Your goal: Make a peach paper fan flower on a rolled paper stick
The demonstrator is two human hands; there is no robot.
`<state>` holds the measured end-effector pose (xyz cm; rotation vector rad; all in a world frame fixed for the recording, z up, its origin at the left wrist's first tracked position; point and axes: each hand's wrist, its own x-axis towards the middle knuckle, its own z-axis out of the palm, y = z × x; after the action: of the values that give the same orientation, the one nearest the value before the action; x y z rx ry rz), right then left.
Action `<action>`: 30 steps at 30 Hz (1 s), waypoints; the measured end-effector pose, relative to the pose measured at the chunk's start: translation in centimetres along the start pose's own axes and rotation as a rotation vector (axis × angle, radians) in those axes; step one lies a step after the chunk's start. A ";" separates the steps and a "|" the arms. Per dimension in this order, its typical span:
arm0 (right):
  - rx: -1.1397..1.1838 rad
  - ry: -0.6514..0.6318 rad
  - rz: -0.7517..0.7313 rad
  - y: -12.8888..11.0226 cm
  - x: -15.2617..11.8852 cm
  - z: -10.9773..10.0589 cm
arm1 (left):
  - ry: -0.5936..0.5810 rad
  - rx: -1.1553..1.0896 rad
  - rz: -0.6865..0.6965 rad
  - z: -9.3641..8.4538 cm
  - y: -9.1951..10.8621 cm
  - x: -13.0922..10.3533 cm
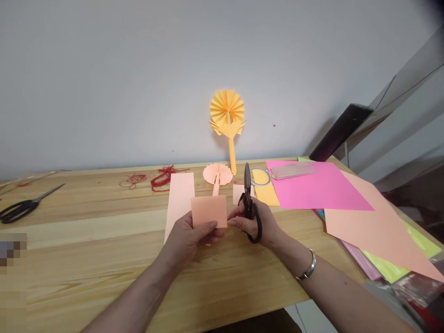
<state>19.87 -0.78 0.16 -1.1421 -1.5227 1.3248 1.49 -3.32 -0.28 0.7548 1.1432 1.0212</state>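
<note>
My left hand [189, 237] grips a small peach paper rectangle [208, 210], its thumb on the front near the lower right corner. My right hand [259, 222] holds black-handled scissors [247, 185] with the blades pointing up. The right thumb and fingertips are close to the paper's right edge; I cannot tell whether they touch it. Behind the paper lies a peach pleated paper fan [218, 174] with a rolled handle, partly hidden. A long peach paper strip [182, 189] lies to the left, and a small peach piece [237, 193] is partly behind the right hand.
A yellow paper fan [227, 113] leans on the wall. Red thread [163, 178] and a second pair of scissors [26, 208] lie left. On the right are a tape roll [260, 176], yellow paper [268, 194], pink paper [322, 192], peach sheets [367, 217] and a black cylinder [342, 132].
</note>
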 end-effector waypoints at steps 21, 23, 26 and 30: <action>-0.051 -0.329 -0.070 -0.9 -0.9 -1.0 | -0.191 0.504 0.058 -0.8 0.9 -1.2; -0.054 -0.295 -0.077 -0.7 -0.8 -1.0 | -0.197 0.570 0.081 -0.7 0.8 -1.2; -0.018 -0.205 -0.042 -0.2 -0.5 -1.0 | -0.142 0.499 0.045 -0.3 0.8 -1.2; 0.052 -0.114 0.024 0.3 -0.1 -1.0 | 0.013 0.312 0.033 0.2 1.1 -1.1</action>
<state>20.88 -0.64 0.02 -1.0713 -1.5508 1.4588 1.36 -3.92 1.14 1.0170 1.3227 0.8854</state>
